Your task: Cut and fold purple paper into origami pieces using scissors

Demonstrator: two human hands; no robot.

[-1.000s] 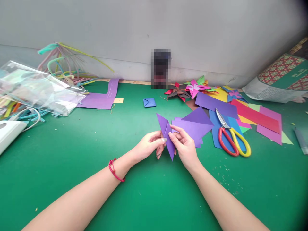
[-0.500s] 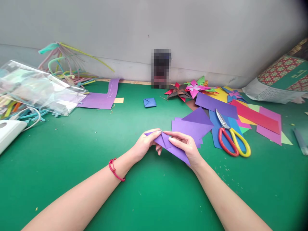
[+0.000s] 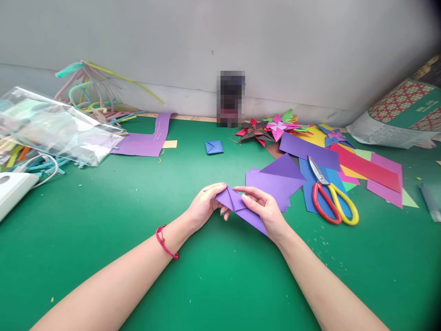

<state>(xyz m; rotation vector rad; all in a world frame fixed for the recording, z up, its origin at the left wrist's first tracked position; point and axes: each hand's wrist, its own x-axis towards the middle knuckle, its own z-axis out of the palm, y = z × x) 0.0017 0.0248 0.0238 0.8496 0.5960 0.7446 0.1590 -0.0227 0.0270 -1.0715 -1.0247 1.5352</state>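
Observation:
A folded piece of purple paper point(image 3: 240, 206) is held between both hands, above the green table. My left hand point(image 3: 206, 205) grips its upper left part, thumb on top near the peak and fingers underneath. My right hand point(image 3: 267, 210) pinches its right side, with the thumb on a folded flap and the forefinger along the top edge. A crease runs down from the peak, and the lower right corner goes under my right palm. Just behind my right hand lie loose purple sheets point(image 3: 277, 186), partly covered by it.
Scissors point(image 3: 323, 184) with red and yellow handles lie on coloured paper at the right. Folded paper flowers point(image 3: 275, 126) sit at the back. A small blue folded square point(image 3: 214, 147) lies behind my hands. A clear plastic bag point(image 3: 69, 124) and pipe cleaners point(image 3: 99, 108) are at the left.
The purple paper has shifted slightly within my fingers, and its folded flap now shows more to the right of my left thumb. My left thumb has moved a little left.

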